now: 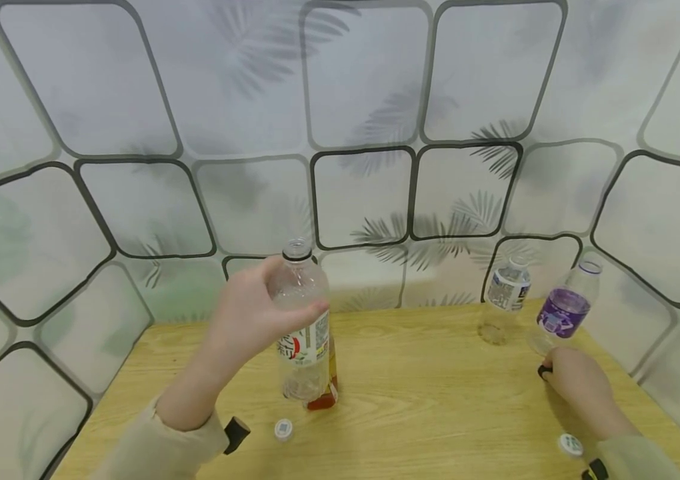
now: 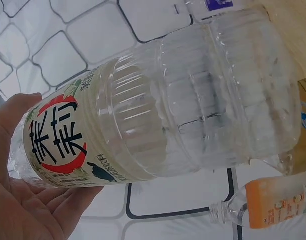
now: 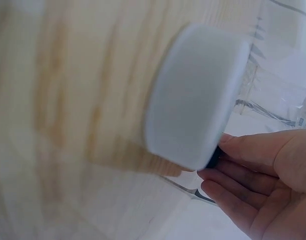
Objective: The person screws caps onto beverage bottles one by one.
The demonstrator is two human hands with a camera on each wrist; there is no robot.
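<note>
My left hand (image 1: 256, 307) grips a clear, uncapped plastic bottle (image 1: 304, 383) around its upper part. It has a pale label with red and dark characters, plain in the left wrist view on the bottle (image 2: 193, 110), and a dark ring at its neck. Whether its base touches the table I cannot tell. My right hand (image 1: 577, 377) is low over the table at the right. Its thumb and fingers pinch a small black cap-like piece (image 1: 545, 372). Just beyond stands an uncapped clear bottle with a purple label (image 1: 563, 313).
Another clear bottle (image 1: 505, 300) stands left of the purple-labelled one. Partly hidden behind the held bottle is a reddish-brown bottle (image 1: 325, 401). White caps (image 1: 283, 430) lie on the wooden table (image 1: 412, 400), one near my right wrist. An orange-labelled bottle (image 2: 278, 202) shows in the left wrist view.
</note>
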